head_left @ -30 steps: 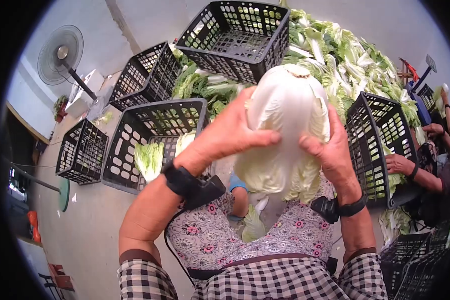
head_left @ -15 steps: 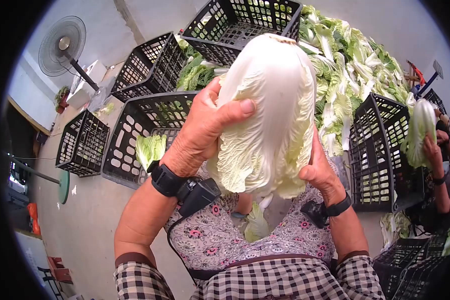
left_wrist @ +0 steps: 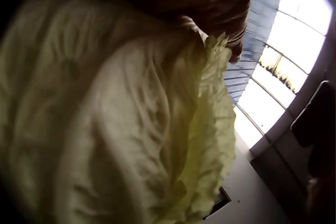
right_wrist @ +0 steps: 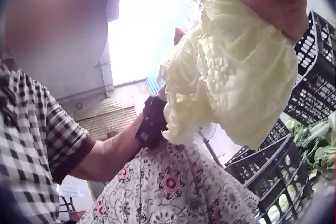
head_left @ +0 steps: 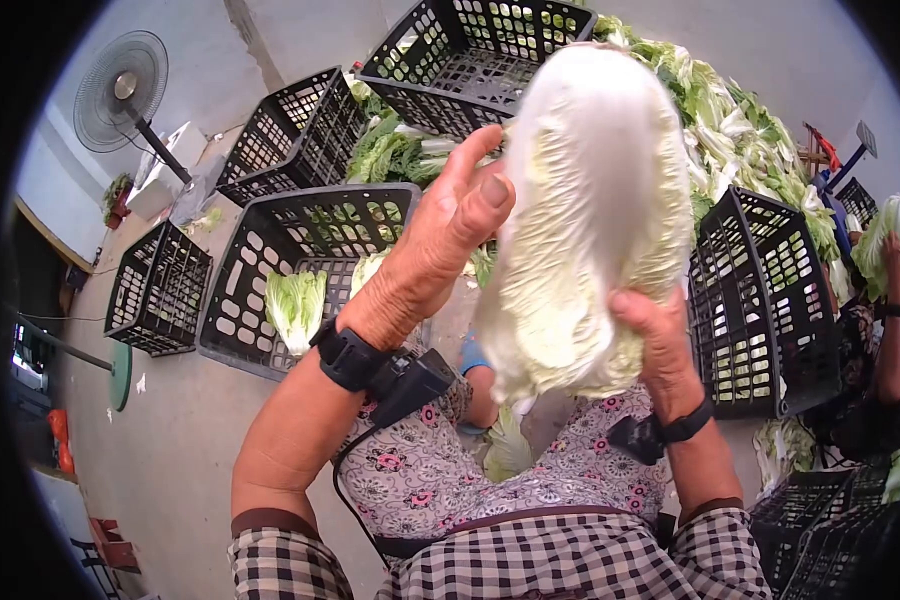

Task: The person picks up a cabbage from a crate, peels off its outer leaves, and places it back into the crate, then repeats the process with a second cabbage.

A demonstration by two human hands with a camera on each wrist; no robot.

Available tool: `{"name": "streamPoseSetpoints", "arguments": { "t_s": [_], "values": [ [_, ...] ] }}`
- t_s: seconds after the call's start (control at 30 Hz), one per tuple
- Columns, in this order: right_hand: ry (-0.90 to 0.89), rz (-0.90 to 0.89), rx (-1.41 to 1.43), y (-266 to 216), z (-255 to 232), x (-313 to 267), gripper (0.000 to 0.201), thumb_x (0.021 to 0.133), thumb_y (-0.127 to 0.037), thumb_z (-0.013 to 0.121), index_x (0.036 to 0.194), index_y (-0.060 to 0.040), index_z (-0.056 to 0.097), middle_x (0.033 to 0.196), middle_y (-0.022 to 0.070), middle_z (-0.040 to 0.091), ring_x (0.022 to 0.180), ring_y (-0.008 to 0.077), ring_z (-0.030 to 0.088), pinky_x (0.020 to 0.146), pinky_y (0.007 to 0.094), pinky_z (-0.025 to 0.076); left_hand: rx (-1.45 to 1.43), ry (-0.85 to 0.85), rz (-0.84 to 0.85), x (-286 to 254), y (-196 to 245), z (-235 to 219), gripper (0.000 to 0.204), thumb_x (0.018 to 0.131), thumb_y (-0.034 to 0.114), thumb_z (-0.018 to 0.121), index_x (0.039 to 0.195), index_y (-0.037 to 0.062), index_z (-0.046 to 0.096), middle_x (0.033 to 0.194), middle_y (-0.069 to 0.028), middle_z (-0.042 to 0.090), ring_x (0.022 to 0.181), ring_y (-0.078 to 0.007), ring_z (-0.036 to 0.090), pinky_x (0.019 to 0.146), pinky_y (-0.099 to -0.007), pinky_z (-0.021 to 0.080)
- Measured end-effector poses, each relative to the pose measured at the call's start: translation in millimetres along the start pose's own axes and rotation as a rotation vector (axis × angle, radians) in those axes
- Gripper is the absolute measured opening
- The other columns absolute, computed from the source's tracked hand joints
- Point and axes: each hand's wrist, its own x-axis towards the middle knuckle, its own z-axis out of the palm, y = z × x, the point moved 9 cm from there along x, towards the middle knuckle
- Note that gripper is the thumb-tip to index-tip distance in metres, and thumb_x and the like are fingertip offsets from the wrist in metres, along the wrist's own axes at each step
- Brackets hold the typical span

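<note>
A pale napa cabbage (head_left: 595, 210) is held up over the lap in the head view, its white base end at the top and its frilly yellow-green leaves lower down. My right hand (head_left: 658, 335) grips it from the right side, thumb across the front leaves and the other fingers hidden behind. Just left of the cabbage is my left hand (head_left: 435, 235), its fingers extended and thumb apart from the leaves. In the left wrist view, cabbage leaves (left_wrist: 121, 108) fill much of the picture. The right wrist view shows the loose leaf ends (right_wrist: 244, 71) hanging below the right hand.
A black crate (head_left: 245, 290) at left holds cabbages, one of them plainly visible (head_left: 295, 305). Other crates (head_left: 765, 300) (head_left: 290, 135) (head_left: 480, 65) stand around. Behind lies a heap of cabbages (head_left: 735, 140). At far right another person's hand (head_left: 897, 260) holds a cabbage.
The cabbage was between both hands earlier; my left hand has since come off it, fingers extended. The cabbage has risen and shifted right with the right hand.
</note>
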Motion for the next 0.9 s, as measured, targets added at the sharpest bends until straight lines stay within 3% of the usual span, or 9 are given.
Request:
{"name": "streamPoseSetpoints", "arguments": {
  "t_s": [0.07,0.1,0.23,0.37,0.57,0.7,0.8,0.83,0.9],
  "values": [
    [0.067,-0.082,-0.150,-23,-40,2,0.054,0.070,-0.003,0.069,0.120,0.0012,0.051,0.106,0.0088,0.062,0.093,0.0178,0.062,0.085,0.0297,0.049,0.060,-0.091,-0.129,-3,-3,-1,0.084,0.079,0.056,0.063,0.137,0.0031,0.032,0.123,-0.0108,0.052,0.111,-0.0179,0.051,0.092,-0.0323,0.044],
    [0.139,-0.138,-0.185,-39,-60,1,0.051,0.070,-0.003,0.068,0.119,0.0014,0.052,0.105,0.0085,0.062,0.091,0.0174,0.062,0.084,0.0293,0.049,0.092,-0.098,-0.129,-5,1,-1,0.075,0.081,0.049,0.065,0.133,0.0020,0.037,0.112,-0.0093,0.058,0.101,-0.0165,0.057,0.085,-0.0301,0.047],
    [0.381,-0.358,-0.492,-114,-152,-15,0.045,0.074,-0.004,0.068,0.116,0.0012,0.053,0.104,0.0077,0.062,0.089,0.0153,0.060,0.081,0.0284,0.048,0.124,-0.046,-0.146,-8,7,-10,0.046,0.089,0.030,0.059,0.121,-0.0004,0.049,0.094,-0.0053,0.063,0.081,-0.0125,0.063,0.073,-0.0256,0.052],
    [0.602,-0.485,-0.843,-177,-250,-45,0.047,0.077,-0.006,0.069,0.119,0.0017,0.052,0.109,0.0077,0.059,0.095,0.0157,0.057,0.086,0.0277,0.045,0.052,0.066,-0.075,-3,19,-36,0.036,0.090,0.028,0.060,0.115,0.0020,0.054,0.088,-0.0027,0.064,0.076,-0.0085,0.061,0.069,-0.0234,0.051],
    [0.776,-0.553,-1.369,-228,-363,-81,0.054,0.074,-0.009,0.070,0.123,0.0010,0.049,0.112,0.0098,0.056,0.101,0.0199,0.054,0.090,0.0297,0.041,0.068,0.061,-0.118,2,12,-52,0.038,0.092,0.026,0.054,0.119,-0.0003,0.050,0.091,-0.0056,0.063,0.079,-0.0137,0.062,0.072,-0.0281,0.052],
    [0.862,-0.412,-1.704,-233,-383,-78,0.059,0.075,-0.017,0.066,0.128,-0.0021,0.046,0.112,0.0137,0.056,0.102,0.0236,0.055,0.089,0.0326,0.042,0.069,0.090,-0.081,3,20,-60,0.037,0.092,0.027,0.055,0.118,0.0003,0.052,0.091,-0.0058,0.063,0.079,-0.0145,0.062,0.071,-0.0287,0.052],
    [0.670,-0.204,-1.559,-192,-414,-63,0.066,0.073,-0.020,0.067,0.132,-0.0035,0.041,0.117,0.0156,0.055,0.105,0.0252,0.055,0.089,0.0343,0.043,0.029,0.146,-0.029,2,27,-84,0.033,0.091,0.025,0.056,0.115,0.0009,0.054,0.089,-0.0054,0.065,0.078,-0.0136,0.063,0.069,-0.0274,0.053],
    [0.504,-0.006,-1.440,-165,-425,-55,0.073,0.072,-0.021,0.068,0.134,-0.0018,0.036,0.123,0.0182,0.052,0.110,0.0275,0.053,0.092,0.0351,0.042,0.015,0.151,-0.027,2,28,-88,0.033,0.092,0.025,0.056,0.115,0.0009,0.054,0.089,-0.0055,0.065,0.078,-0.0139,0.063,0.069,-0.0278,0.053],
    [0.496,0.225,-1.493,-136,-442,-53,0.072,0.073,-0.025,0.068,0.131,0.0053,0.039,0.129,0.0207,0.049,0.118,0.0299,0.048,0.099,0.0367,0.037,-0.012,0.166,-0.023,1,29,-97,0.033,0.092,0.024,0.056,0.115,0.0008,0.054,0.089,-0.0056,0.065,0.078,-0.0146,0.063,0.070,-0.0284,0.053]
  ]
}}
